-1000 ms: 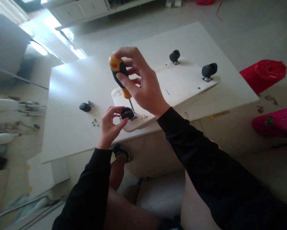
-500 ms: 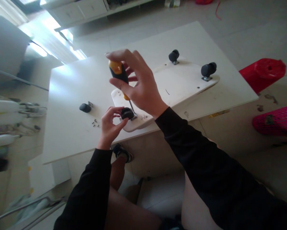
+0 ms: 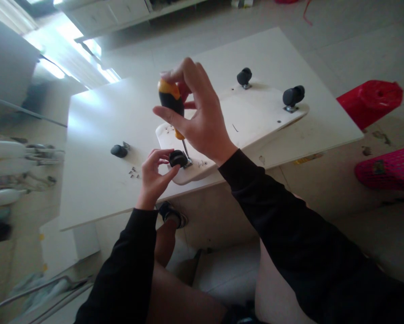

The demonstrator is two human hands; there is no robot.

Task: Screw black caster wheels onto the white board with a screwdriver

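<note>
My left hand [image 3: 156, 177] grips a black caster wheel [image 3: 178, 159] between thumb and fingers, at the near left corner of a white board [image 3: 256, 117]. In my right hand [image 3: 202, 112] is a screwdriver [image 3: 171, 100] with a yellow and black handle. Its shaft slants down to the caster's metal plate; the exact contact at the tip is too small to tell. Two more casters, one at the far edge [image 3: 244, 77] and one at the right end [image 3: 292, 98], stand upright on the board. A loose caster [image 3: 120, 150] lies to the left, near several small screws [image 3: 133, 173].
The white table [image 3: 93, 180] lies under the board. Beyond its right end are a red plastic bag or container [image 3: 370, 103] and a pink basket [image 3: 391, 171] on the floor. A white cabinet [image 3: 110, 20] stands at the back, and a white box [image 3: 70, 243] sits below the table's left side.
My right hand has changed its pose on the screwdriver handle, with the knuckles higher and the handle turned slightly to the right. My left hand stays on the caster.
</note>
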